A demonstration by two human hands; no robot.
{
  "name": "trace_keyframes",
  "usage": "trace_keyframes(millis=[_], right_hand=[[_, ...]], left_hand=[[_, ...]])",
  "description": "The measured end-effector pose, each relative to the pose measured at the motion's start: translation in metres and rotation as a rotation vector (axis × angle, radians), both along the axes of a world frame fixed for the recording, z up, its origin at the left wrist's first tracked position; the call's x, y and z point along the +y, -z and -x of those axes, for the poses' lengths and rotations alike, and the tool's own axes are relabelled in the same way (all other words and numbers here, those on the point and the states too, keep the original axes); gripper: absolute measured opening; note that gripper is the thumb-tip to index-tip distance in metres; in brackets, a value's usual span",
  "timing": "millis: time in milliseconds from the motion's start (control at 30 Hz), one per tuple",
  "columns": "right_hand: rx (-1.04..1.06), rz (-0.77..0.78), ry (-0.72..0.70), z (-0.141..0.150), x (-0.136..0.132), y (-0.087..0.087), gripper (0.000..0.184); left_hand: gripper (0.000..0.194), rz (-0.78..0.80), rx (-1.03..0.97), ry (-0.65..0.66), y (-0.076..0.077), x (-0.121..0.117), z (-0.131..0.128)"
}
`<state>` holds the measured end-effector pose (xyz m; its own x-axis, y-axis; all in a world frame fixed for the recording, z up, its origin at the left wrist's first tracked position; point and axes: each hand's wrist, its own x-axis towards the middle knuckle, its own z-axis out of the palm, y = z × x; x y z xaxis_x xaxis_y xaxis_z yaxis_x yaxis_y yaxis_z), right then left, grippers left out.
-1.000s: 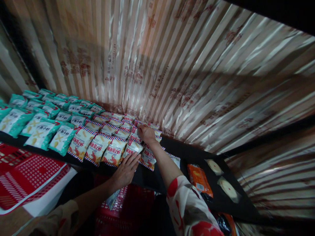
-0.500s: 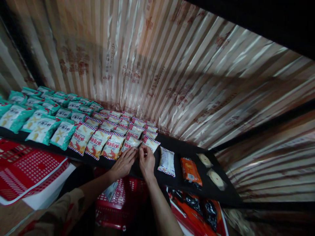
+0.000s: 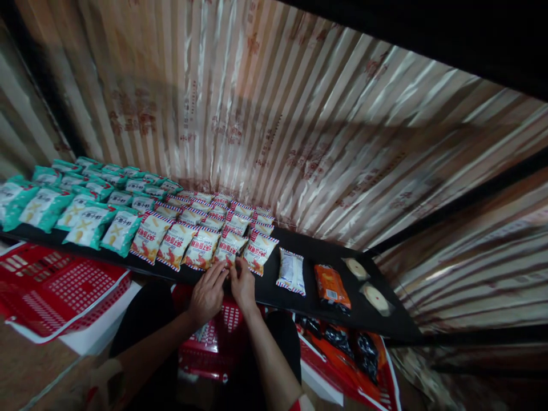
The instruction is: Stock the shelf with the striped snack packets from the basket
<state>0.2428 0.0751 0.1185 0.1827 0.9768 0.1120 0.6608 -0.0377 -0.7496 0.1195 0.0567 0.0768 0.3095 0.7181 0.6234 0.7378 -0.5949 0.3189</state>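
White snack bags with red lettering and striped edges stand in rows on a black shelf (image 3: 265, 288). In the front row, one snack bag (image 3: 230, 246) has both my hands at its lower edge. My left hand (image 3: 208, 292) has its fingers together, tips on the bag's bottom left part. Curled in a pinch, my right hand (image 3: 243, 287) grips the bottom right part. The pinched edge itself is partly hidden by my fingers. Just right of it, another striped snack bag (image 3: 260, 251) leans back.
Teal snack bags (image 3: 88, 222) fill the shelf's left end. To the right lie a pale striped packet (image 3: 291, 271), an orange packet (image 3: 331, 287) and two round wrapped items (image 3: 377, 298). Red baskets (image 3: 64, 279) sit below. Ribbed, printed sheeting (image 3: 240, 103) hangs behind.
Both hands have drawn slightly left and down, to the bag's bottom edge. The front bag at the right, partly covered by my right hand before, now shows fully. The view has shifted a little.
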Motion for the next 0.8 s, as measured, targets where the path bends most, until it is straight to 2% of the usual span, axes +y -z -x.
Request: trace_keyframes(millis=[133,200,333,500,667,800], right_hand=[[0.04,-0.092,0.052,0.005,0.009,0.011,0.039],[0.073,-0.127,0.064,0.006,0.012,0.014,0.042],[0.086,-0.127,0.078,0.006,0.017,0.017,0.046],[0.115,-0.079,0.105,0.005,0.021,0.025,0.048],[0.09,-0.121,0.129,0.003,0.022,0.04,0.041],[0.1,-0.164,0.139,0.003,0.021,0.045,0.033]], left_hand=[[0.048,0.118,-0.013,-0.135,0.007,-0.001,-0.002],[0.049,0.174,-0.01,-0.159,0.01,0.003,-0.006],[0.053,0.245,-0.012,-0.123,0.011,0.007,-0.011],[0.053,0.338,-0.004,-0.108,0.005,0.007,-0.014],[0.054,0.326,0.02,-0.083,0.001,0.006,-0.014],[0.054,0.337,-0.001,-0.084,0.0,0.005,-0.014]])
